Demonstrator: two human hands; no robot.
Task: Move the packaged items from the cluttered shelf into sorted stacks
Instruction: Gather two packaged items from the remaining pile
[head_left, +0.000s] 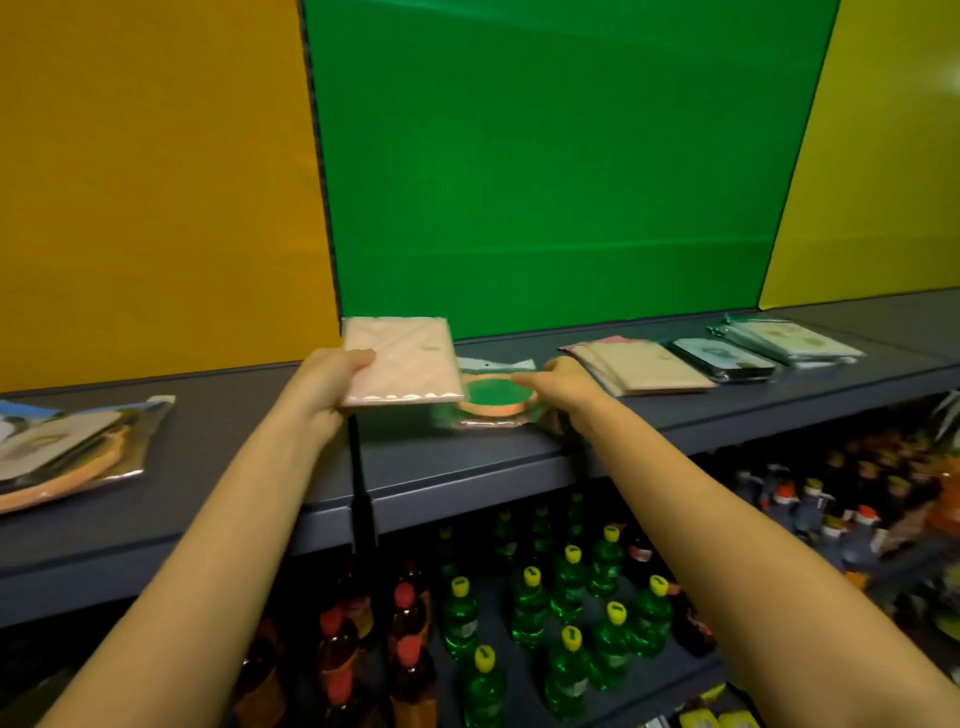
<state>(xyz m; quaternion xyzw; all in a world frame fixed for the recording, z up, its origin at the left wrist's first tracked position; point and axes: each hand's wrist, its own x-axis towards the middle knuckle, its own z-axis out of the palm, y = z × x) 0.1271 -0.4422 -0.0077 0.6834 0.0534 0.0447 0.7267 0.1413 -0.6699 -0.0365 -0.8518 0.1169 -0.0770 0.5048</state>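
My left hand grips a flat pale pink packet by its left edge and holds it just above the grey shelf. Under and to the right of it lies a clear packet with a round green and orange item. My right hand reaches onto that round packet, fingers on its right side. Sorted stacks sit to the right: a beige and pink stack, a dark packet stack and a light green stack.
A loose pile of mixed packets lies at the shelf's left end. Below the shelf stand green bottles with yellow caps and red-capped bottles. Orange, green and yellow panels back the shelf.
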